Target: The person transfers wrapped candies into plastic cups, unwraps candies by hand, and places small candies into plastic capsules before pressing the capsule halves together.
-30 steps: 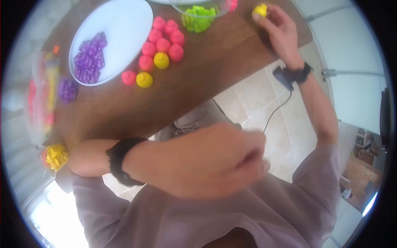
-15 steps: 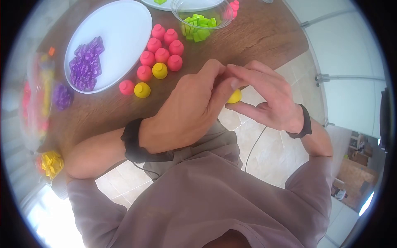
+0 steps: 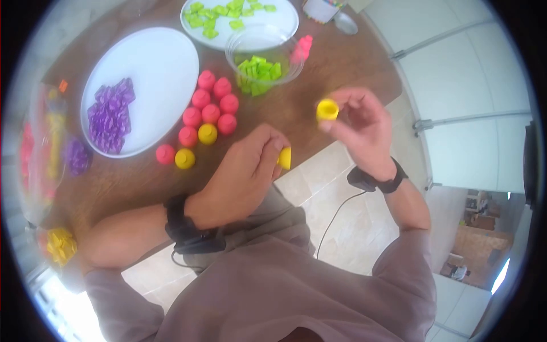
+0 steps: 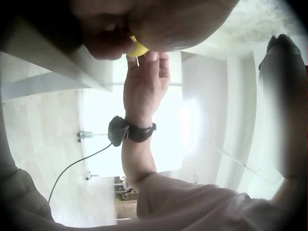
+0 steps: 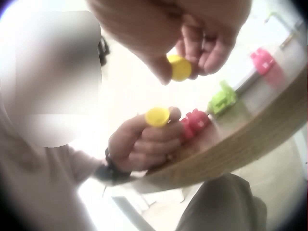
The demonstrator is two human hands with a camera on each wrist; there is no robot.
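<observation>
Over the table's front edge, my left hand (image 3: 242, 176) pinches a small yellow piece (image 3: 285, 158) between thumb and fingers. My right hand (image 3: 362, 128) holds another yellow piece (image 3: 327, 108), hollow with a round opening, apart from the left one. In the right wrist view the left hand's piece (image 5: 157, 116) is also hollow, below the right hand's piece (image 5: 181, 68). Left of the hands, several pink round containers (image 3: 210, 113) with short necks stand grouped, beside two yellow ones (image 3: 207, 134).
A white oval plate (image 3: 165, 68) bears purple wrapped pieces (image 3: 111, 117). Behind are a clear bowl (image 3: 273, 43) by green pieces (image 3: 259, 71), and another white plate (image 3: 285, 25) with green pieces. A plastic bag (image 3: 43, 148) lies far left, a spoon (image 3: 346, 24) at the back.
My hands came together around a yellow object, then moved apart, and each now holds a yellow piece. The head view has shifted, showing more of the table's back.
</observation>
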